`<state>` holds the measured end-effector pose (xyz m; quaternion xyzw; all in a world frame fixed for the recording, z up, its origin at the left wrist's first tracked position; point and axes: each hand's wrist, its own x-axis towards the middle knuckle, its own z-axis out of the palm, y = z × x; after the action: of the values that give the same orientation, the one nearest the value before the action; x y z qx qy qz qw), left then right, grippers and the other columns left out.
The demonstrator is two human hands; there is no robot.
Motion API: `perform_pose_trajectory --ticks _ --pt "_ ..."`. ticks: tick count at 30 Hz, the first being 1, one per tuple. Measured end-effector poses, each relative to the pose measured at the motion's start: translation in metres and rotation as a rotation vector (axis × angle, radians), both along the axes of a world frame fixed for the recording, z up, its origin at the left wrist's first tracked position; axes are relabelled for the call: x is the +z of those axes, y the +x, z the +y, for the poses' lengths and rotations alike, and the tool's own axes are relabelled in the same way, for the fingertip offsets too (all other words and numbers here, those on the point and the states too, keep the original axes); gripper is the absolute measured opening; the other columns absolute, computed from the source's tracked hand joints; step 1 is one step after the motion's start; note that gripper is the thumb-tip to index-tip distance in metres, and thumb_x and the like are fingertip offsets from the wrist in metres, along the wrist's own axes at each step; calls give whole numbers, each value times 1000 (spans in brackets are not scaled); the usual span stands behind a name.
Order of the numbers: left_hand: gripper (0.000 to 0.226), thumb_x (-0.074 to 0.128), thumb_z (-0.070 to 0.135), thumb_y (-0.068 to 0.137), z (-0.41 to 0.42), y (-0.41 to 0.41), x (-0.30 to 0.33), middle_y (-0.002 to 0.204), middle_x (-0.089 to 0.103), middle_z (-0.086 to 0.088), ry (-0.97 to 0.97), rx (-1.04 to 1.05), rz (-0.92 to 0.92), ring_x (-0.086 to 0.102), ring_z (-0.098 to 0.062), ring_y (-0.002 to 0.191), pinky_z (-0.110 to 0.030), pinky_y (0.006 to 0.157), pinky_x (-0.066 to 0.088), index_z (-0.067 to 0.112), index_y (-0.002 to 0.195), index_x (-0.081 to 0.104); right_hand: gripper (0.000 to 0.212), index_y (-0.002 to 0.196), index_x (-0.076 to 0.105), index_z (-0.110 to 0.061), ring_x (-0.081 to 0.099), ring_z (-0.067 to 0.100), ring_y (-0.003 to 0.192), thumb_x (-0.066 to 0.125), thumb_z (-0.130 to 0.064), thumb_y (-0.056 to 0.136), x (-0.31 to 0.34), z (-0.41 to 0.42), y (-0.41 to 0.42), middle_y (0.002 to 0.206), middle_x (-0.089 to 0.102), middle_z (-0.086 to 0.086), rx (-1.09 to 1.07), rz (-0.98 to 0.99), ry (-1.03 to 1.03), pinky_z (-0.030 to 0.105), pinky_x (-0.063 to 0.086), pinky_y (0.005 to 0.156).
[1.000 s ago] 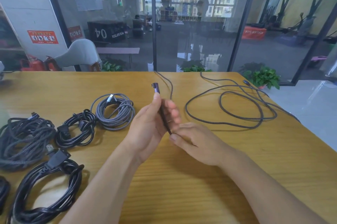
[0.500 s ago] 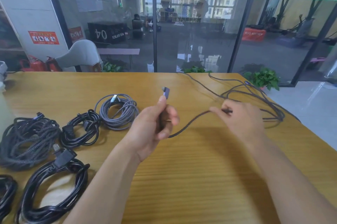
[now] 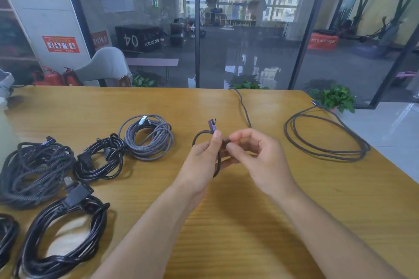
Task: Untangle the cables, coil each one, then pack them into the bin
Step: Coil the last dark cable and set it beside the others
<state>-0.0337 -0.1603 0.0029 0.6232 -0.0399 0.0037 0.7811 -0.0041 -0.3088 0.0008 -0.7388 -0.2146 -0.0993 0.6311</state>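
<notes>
While both hands meet over the table's middle, fields as follows.
Cable pose: purple braided cable (image 3: 326,135) held at its plug end; angled purple connector (image 3: 212,124) points up and away, metal tip turned right; a small loop hangs below the hands, long axis near vertical.
Cable rest: lies in loose oval loops on the table's right part, one strand running to the far edge.
Left hand: left hand (image 3: 201,160) grasps the cord just under the connector, thumb upright against it.
Right hand: right hand (image 3: 260,158) pinches the same cord with thumb and forefinger, touching the left fingers.
Coiled cables: grey braided coil (image 3: 148,138), matte woven; glossy black rubber coils (image 3: 99,160), (image 3: 61,233); dark braided heap (image 3: 34,169).
Table: wooden table (image 3: 249,222), yellow, fine grain.
</notes>
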Motion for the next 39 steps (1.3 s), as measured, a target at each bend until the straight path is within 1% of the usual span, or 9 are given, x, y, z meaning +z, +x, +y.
perform_pose_trajectory --ticks 4,10,14,19,23,26,31,37,39 --pt "52 36 37 112 3 6 -1 111 76 -19 -129 75 -33 71 -30 110 -47 105 52 0 110 72 8 99 65 -7 75 23 99 68 0 97 3 1 -2 108 79 3 148 65 86 35 60 86" --pt "45 35 37 112 9 6 5 99 74 -14 -301 73 -42 73 -27 100 -38 91 57 7 91 62 12 93 68 -28 70 9 84 62 -24 103 3 -25 4 85 74 -15 72 -146 -536 30 51 73" --pt "49 35 42 111 5 2 7 98 75 -12 -246 78 -18 70 -23 84 -36 80 54 7 95 65 10 92 71 -21 61 12 55 67 -18 101 1 -11 -7 75 72 -7 128 -100 -301 27 51 60" --pt "49 37 48 109 11 0 11 98 74 -9 -170 40 -23 51 -31 82 -37 59 35 20 74 57 12 94 71 -10 66 22 58 65 -16 103 -3 16 -20 76 73 6 190 66 -49 32 55 59" --pt "48 36 42 110 19 -2 19 63 46 0 -406 14 -15 59 -23 66 -32 70 51 19 69 42 30 96 75 -13 71 20 86 51 -25 110 -4 -3 -8 87 77 2 390 71 -413 32 54 82" --pt "49 40 44 109 25 -5 24 58 21 7 -467 -86 60 24 -12 50 -26 54 24 24 65 34 32 102 79 -24 66 13 97 52 -40 108 -5 -15 2 91 77 -9 469 76 -677 37 51 93" --pt "50 43 42 102 38 -12 32 55 11 9 -449 -291 101 7 -12 49 -26 48 10 28 56 33 53 84 74 -48 54 3 101 46 -93 77 -6 -57 33 91 69 -12 201 -2 -954 34 47 96" --pt "48 44 45 101 51 -13 33 51 15 12 -387 -463 99 10 -11 44 -24 44 12 29 58 28 51 89 76 -50 52 14 123 54 -92 71 2 -128 54 98 71 -23 -127 149 -902 39 43 106" --pt "48 48 46 98 49 -13 32 51 14 11 -375 -476 100 10 -11 44 -24 44 12 29 58 29 43 82 77 -42 63 15 105 61 -81 77 6 -129 52 83 72 -23 -248 151 -828 40 51 90"
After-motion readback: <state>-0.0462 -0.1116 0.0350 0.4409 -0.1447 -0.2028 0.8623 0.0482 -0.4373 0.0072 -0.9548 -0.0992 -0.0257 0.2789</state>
